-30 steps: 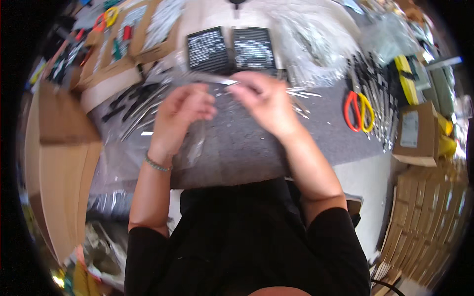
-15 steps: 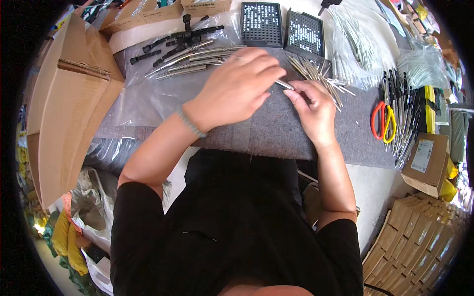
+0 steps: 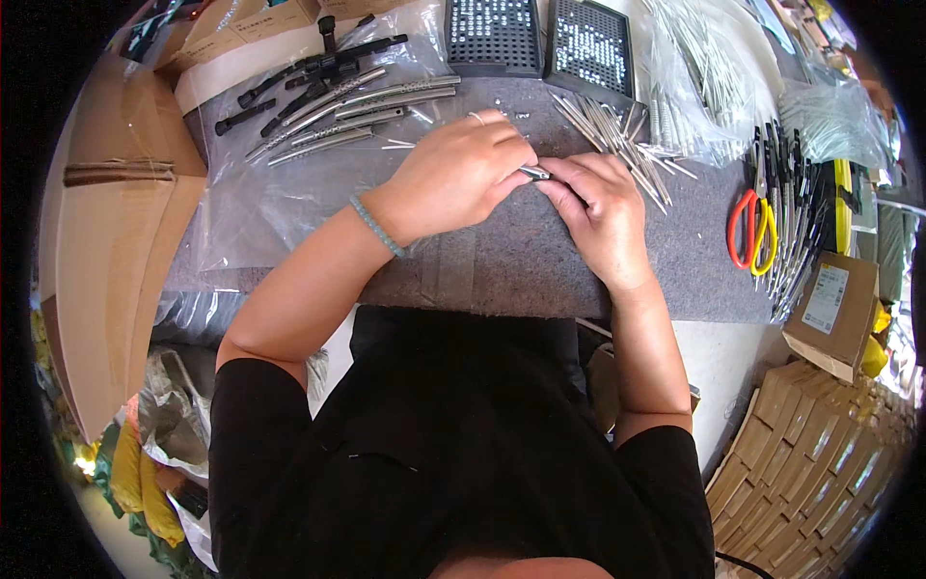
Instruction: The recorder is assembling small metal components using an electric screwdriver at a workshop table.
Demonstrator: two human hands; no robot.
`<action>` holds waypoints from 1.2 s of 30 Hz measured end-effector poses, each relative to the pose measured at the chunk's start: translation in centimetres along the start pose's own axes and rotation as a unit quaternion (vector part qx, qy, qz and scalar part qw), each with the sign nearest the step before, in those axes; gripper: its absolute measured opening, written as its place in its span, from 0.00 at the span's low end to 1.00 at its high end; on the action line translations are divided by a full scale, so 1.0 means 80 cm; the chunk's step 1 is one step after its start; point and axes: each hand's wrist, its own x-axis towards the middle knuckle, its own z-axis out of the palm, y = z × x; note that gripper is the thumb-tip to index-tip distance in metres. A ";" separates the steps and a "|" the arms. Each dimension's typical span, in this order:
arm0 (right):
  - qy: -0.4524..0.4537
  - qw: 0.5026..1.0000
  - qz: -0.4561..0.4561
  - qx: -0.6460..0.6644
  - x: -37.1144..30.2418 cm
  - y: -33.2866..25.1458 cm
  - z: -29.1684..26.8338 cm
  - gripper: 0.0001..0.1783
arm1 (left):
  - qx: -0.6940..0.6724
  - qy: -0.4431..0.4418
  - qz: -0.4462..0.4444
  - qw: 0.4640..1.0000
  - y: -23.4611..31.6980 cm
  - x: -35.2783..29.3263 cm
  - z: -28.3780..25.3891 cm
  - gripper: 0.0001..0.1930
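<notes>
My left hand (image 3: 453, 183) and my right hand (image 3: 600, 207) meet above the grey mat (image 3: 540, 256), fingertips close together. Between them shows a short shiny metal piece (image 3: 533, 173), its ends covered by the fingers. Both hands pinch it. To the right of my right hand lies a loose pile of thin metal rods (image 3: 603, 130). Slotted metal tubes (image 3: 362, 104) lie on a clear plastic sheet (image 3: 241, 212) beyond my left forearm. A few tiny metal bits (image 3: 522, 115) are scattered just beyond the fingers.
Two black perforated trays (image 3: 494, 39) with small silvery parts stand at the back. Black fittings (image 3: 323, 68) lie back left. Red-and-yellow-handled scissors (image 3: 752, 232) rest at right beside black-ended rods (image 3: 793, 212). Cardboard boxes (image 3: 121, 232) flank the table. Bagged thin rods (image 3: 709, 77) lie back right.
My left hand has lowered and turned, and its fingertips have come up against my right hand's. The metal piece between them shows less. The view has shifted slightly.
</notes>
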 end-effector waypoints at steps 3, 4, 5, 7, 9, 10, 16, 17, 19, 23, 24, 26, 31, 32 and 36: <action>0.000 1.000 -0.006 -0.012 0.002 -0.003 0.000 0.11 | 0.029 0.007 0.009 1.000 0.003 0.001 -0.003 0.08; -0.008 1.000 0.021 -0.008 0.004 -0.008 -0.003 0.11 | 0.027 0.007 0.009 1.000 0.003 0.001 -0.004 0.08; -0.016 0.999 0.047 -0.005 0.006 -0.010 -0.004 0.11 | 0.026 0.006 0.004 1.000 0.003 0.000 -0.004 0.08; -0.011 0.999 0.039 -0.011 0.005 -0.007 -0.003 0.11 | 0.023 0.006 -0.001 1.000 0.002 0.000 -0.003 0.08; -0.007 0.999 0.029 -0.016 0.004 -0.003 0.000 0.10 | 0.002 0.005 -0.011 1.000 0.000 0.000 -0.003 0.08; 0.003 1.000 0.025 -0.007 0.004 0.000 0.001 0.10 | 0.001 0.005 -0.012 1.000 -0.001 0.000 -0.002 0.08; 0.012 1.000 0.016 0.004 0.005 0.002 0.003 0.09 | -0.023 0.005 -0.019 1.000 -0.004 0.001 0.002 0.08; 0.008 1.000 0.017 0.002 0.005 0.002 0.003 0.09 | -0.028 0.008 -0.022 0.999 -0.004 0.000 0.003 0.08; 0.001 1.000 0.030 0.001 0.005 0.000 0.001 0.09 | -0.034 0.011 -0.024 0.999 -0.004 0.000 0.005 0.08; -0.021 0.999 0.048 -0.004 0.006 -0.004 -0.003 0.09 | -0.042 0.016 -0.038 0.998 -0.001 0.001 0.006 0.09; -0.021 0.999 0.048 -0.006 0.005 -0.003 -0.002 0.09 | -0.044 0.019 -0.042 0.998 0.000 0.002 0.007 0.09; -0.018 0.999 0.044 -0.004 0.003 0.001 -0.001 0.10 | -0.052 0.014 -0.041 0.998 0.000 0.004 0.007 0.10; 0.068 0.992 0.097 -0.045 0.007 0.005 -0.013 0.07 | -0.054 0.005 -0.050 0.997 0.000 0.003 0.003 0.11; 0.056 0.990 0.065 -0.115 0.012 0.005 -0.016 0.08 | -0.055 0.006 -0.056 0.997 0.001 0.003 0.003 0.11; -0.074 0.942 0.047 -0.323 0.041 -0.001 -0.021 0.12 | -0.063 0.015 -0.054 0.996 0.002 0.006 0.006 0.12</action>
